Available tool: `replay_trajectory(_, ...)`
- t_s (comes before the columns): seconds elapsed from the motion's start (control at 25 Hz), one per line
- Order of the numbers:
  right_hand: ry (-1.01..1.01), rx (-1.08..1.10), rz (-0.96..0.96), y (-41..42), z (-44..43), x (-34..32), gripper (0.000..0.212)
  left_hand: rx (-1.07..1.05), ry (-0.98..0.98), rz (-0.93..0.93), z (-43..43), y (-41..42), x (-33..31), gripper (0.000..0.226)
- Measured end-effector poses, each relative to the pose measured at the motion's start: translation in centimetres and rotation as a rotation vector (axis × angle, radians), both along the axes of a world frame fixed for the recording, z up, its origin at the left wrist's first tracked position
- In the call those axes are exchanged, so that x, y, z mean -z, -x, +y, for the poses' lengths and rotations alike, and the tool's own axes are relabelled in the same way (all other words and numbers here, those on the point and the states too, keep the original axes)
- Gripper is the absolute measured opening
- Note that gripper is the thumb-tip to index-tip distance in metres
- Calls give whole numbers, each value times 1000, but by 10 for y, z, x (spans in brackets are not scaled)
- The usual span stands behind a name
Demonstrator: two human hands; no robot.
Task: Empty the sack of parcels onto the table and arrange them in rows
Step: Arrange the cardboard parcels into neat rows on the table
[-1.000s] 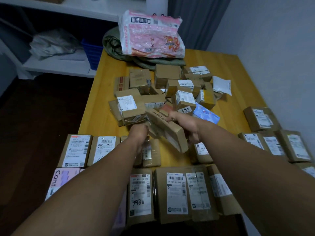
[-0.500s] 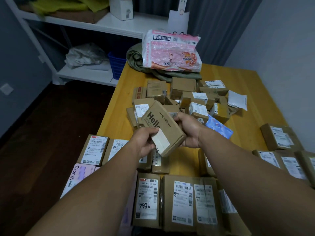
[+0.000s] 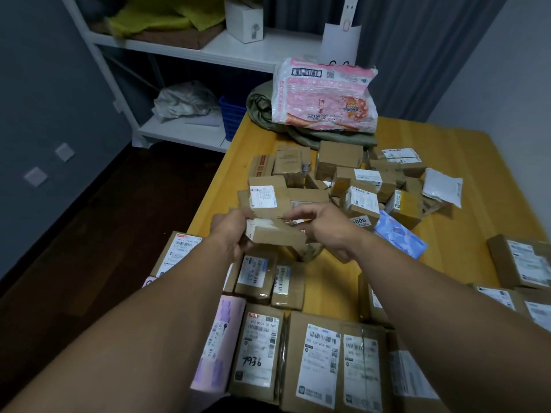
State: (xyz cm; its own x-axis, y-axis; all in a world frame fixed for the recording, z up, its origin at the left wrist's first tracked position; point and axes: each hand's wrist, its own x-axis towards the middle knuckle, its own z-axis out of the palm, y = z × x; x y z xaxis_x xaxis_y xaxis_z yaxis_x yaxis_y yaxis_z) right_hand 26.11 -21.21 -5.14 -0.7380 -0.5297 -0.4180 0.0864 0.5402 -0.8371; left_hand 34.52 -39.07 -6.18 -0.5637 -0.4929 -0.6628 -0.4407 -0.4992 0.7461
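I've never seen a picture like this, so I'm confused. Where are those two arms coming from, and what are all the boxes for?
There is no machine here. A person wears a small camera on their head, so you see what they see, looking down at their own two arms. The left hand and the right hand hold one brown box between them, above the yellow table. Near the person, parcels with white labels lie side by side in rows. Further away is a jumbled pile that is not yet sorted. Behind it lies the green sack, with a pink packet on top.
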Motion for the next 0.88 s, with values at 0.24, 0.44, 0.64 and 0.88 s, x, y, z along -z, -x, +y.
replay_trajectory(0.24,151,-14,-92,-12,-25,-20,46,40,-148,-30,-23,-9,-14,24)
replay_trajectory(0.44,130,197,-154,-11,-70,-8,18,251,41,-206,-72,-15,3,48)
replay_trajectory(0.64,83,345,-192,-17,-121,10,22,348,87,-134,-119,-25,14,45)
replay_trajectory(0.88,95,404,-238,-14,-183,24,9,265,41,-63,-173,-22,31,22)
